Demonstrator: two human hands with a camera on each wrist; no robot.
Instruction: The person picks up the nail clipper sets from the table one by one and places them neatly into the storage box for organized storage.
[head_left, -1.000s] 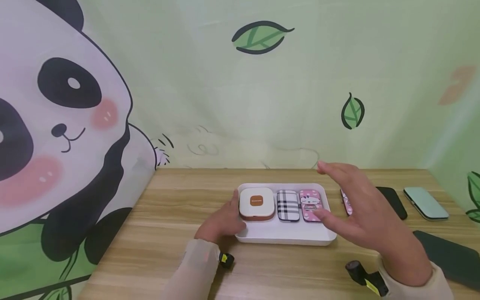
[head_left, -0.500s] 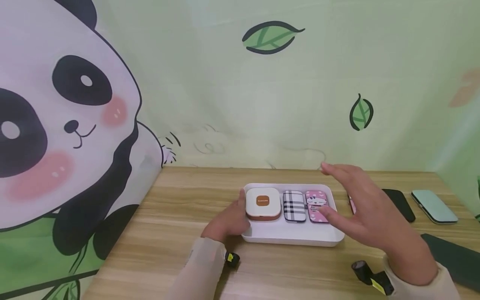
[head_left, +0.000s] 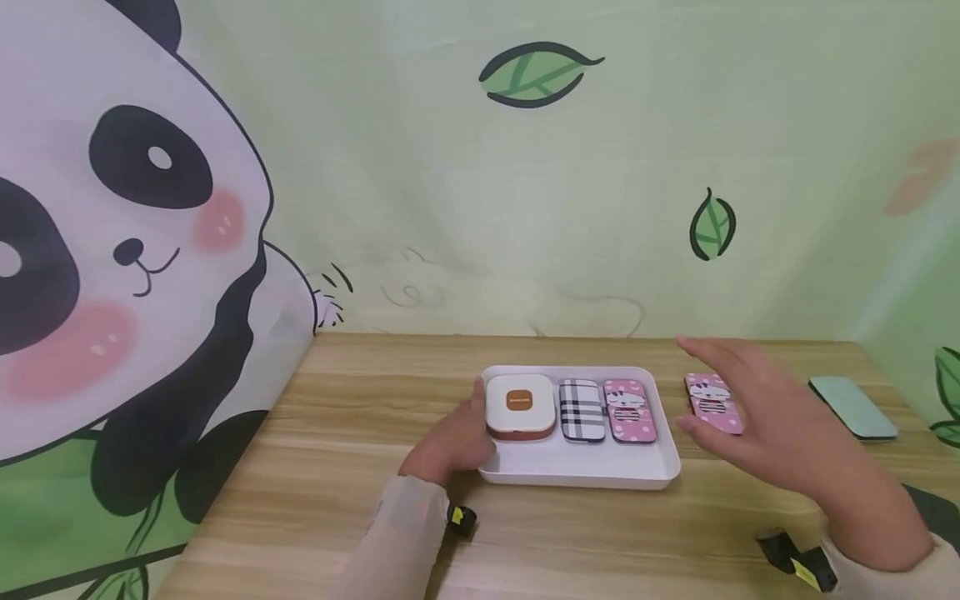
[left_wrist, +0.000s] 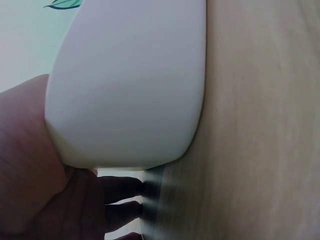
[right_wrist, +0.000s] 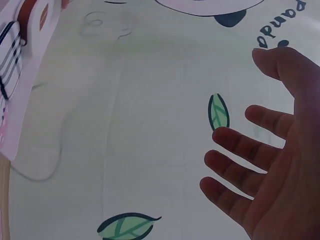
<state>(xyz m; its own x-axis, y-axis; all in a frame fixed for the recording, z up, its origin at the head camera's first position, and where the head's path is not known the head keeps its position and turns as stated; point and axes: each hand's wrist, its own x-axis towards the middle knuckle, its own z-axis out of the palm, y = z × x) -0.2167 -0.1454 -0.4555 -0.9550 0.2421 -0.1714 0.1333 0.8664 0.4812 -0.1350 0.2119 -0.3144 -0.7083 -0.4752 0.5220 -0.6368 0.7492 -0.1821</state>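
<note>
My left hand grips the left end of a white tray, its thumb over the rim at the front corner. In the left wrist view the tray wall fills the middle, with fingers beyond its end. Along the tray's back lie a squarish white-and-brown case, a black-and-white plaid flat case and a pink cat-patterned flat case. My right hand hovers right of the tray, fingers spread, holding nothing. It partly covers a second pink cat-patterned case on the table.
A pale mint flat case lies at the table's right. A dark flat object is partly hidden behind the right forearm. The wooden table meets a green cloth backdrop with a printed panda and leaves.
My right hand has moved right, off the tray's edge and over the items on the table. The second pink case shows more, and the black item is now hidden. My left hand stays on the tray.
</note>
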